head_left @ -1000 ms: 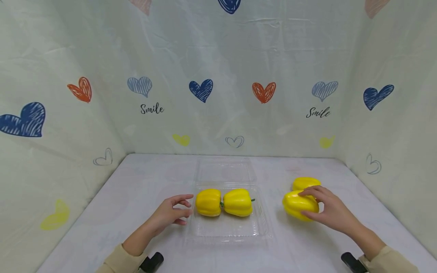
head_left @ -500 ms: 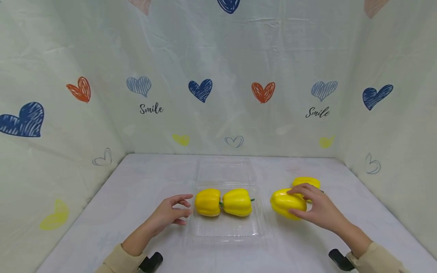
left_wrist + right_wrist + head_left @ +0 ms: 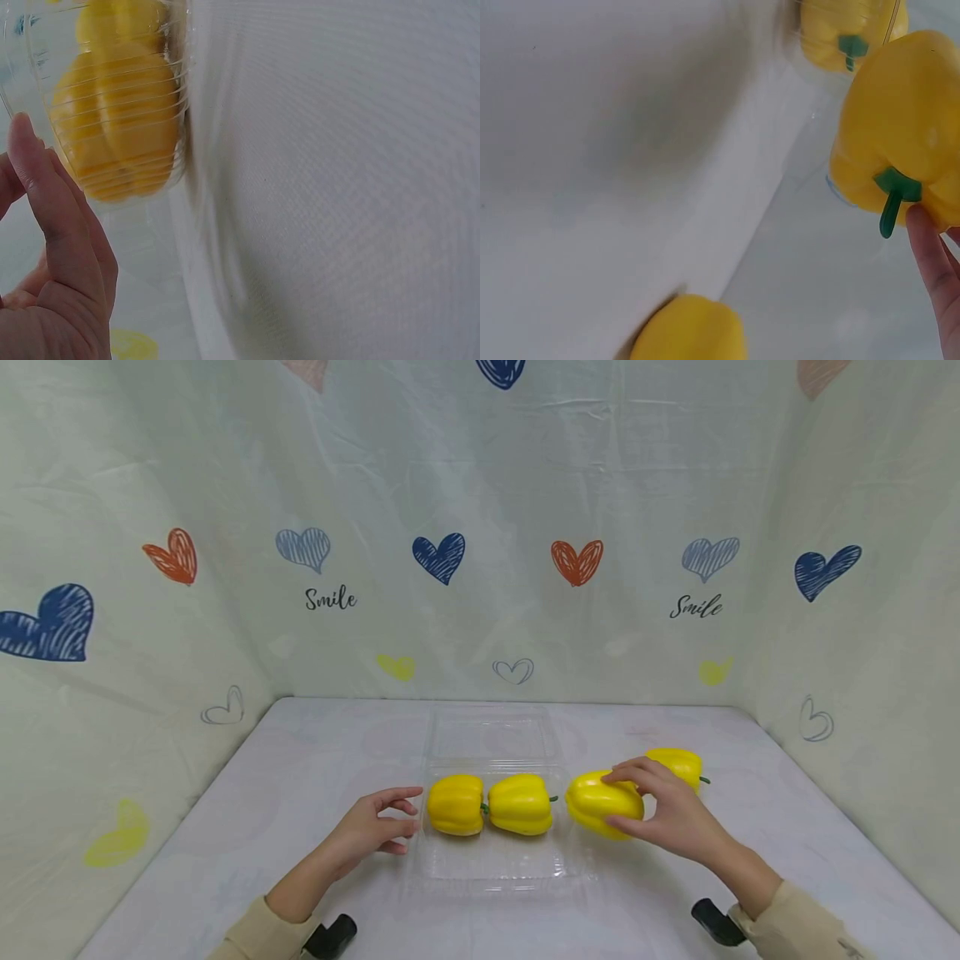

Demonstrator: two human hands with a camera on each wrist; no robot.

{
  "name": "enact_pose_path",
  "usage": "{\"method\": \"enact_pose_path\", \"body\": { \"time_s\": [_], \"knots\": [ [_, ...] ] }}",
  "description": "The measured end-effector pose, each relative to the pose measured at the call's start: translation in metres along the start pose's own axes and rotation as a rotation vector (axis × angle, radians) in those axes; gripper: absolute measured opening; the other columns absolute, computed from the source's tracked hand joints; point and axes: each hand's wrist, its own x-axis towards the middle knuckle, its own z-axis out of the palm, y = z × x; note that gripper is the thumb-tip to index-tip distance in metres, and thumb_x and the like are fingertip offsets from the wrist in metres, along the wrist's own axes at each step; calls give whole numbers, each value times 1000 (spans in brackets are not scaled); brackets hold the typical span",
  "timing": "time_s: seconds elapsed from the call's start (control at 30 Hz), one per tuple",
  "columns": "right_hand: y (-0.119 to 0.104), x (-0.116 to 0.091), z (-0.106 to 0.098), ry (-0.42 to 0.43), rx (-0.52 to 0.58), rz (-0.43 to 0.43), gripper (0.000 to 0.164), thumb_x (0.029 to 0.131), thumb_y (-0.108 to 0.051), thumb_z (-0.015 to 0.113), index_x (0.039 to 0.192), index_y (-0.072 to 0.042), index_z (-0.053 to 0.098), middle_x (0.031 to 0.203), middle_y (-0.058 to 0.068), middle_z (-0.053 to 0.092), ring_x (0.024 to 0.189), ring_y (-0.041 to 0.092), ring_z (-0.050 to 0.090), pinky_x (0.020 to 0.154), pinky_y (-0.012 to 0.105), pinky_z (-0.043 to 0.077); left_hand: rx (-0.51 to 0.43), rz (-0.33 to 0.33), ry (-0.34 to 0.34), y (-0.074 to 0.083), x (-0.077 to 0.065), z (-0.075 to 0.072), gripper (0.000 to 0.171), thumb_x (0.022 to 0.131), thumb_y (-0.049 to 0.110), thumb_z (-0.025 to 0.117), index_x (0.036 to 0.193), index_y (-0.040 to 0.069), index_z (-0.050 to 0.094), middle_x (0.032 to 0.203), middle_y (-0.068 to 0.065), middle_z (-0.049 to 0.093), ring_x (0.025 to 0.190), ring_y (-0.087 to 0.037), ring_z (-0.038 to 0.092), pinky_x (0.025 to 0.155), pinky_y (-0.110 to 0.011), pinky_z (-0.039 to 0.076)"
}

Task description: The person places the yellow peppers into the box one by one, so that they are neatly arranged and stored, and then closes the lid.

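My right hand (image 3: pixel 671 814) grips a yellow bell pepper (image 3: pixel 600 803) between thumb and fingers, above the right edge of a clear plastic container (image 3: pixel 495 864). In the right wrist view this held bell pepper (image 3: pixel 900 127) shows its green stem toward me. Two more yellow peppers lie in the container: a left one (image 3: pixel 455 806) and a right one (image 3: pixel 520 805). Beside the container's left edge, my left hand (image 3: pixel 375 827) holds nothing, its fingers loosely bent. The left wrist view shows the fingers (image 3: pixel 56 202) close to the ribbed container wall (image 3: pixel 180 97).
Another yellow pepper (image 3: pixel 677 766) lies on the white table (image 3: pixel 300 760) at the right, partly behind my right hand. The container's lid (image 3: pixel 491 735) lies folded back behind it. A heart-printed curtain (image 3: pixel 510 618) rises beyond the table.
My right hand has moved left, carrying the bell pepper from near the pepper at the right to the container's right edge. The left hand has stayed in place.
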Motion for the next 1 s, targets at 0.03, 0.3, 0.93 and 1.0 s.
{"method": "enact_pose_path", "body": {
  "time_s": [0.03, 0.3, 0.93, 1.0],
  "knots": [
    [-1, 1, 1, -1, 0, -1, 43, 66, -17, 85, 103, -17, 64, 105, -5, 56, 91, 13, 52, 68, 31, 52, 0, 0, 1, 0, 0, 0, 57, 80, 8, 72, 133, 3, 50, 106, -12, 50, 72, -20, 59, 66, -34, 56],
    [-9, 9, 5, 12, 17, -27, 43, 65, -18, 85, 103, -16, 64, 105, -5, 57, 90, 12, 53, 68, 30, 52, 2, 0, -3, 1, 0, 0, 57, 81, 9, 72, 133, 3, 49, 107, -12, 50, 72, -20, 58, 66, -34, 56],
    [-44, 29, 20, -44, 125, -9, 41, 69, -25, 83, 105, -18, 64, 107, -7, 55, 92, 11, 51, 71, 29, 52, 11, -8, 10, 2, 4, 4, 55, 81, 8, 71, 132, 4, 50, 107, -12, 50, 72, -20, 59, 66, -34, 56],
    [-47, 31, 22, -51, 134, -7, 41, 70, -25, 83, 105, -19, 63, 107, -7, 55, 93, 11, 51, 71, 29, 51, 12, -9, 10, 2, 4, 4, 55, 81, 8, 72, 132, 4, 50, 107, -12, 50, 72, -20, 59, 66, -34, 56]
  ]
}}
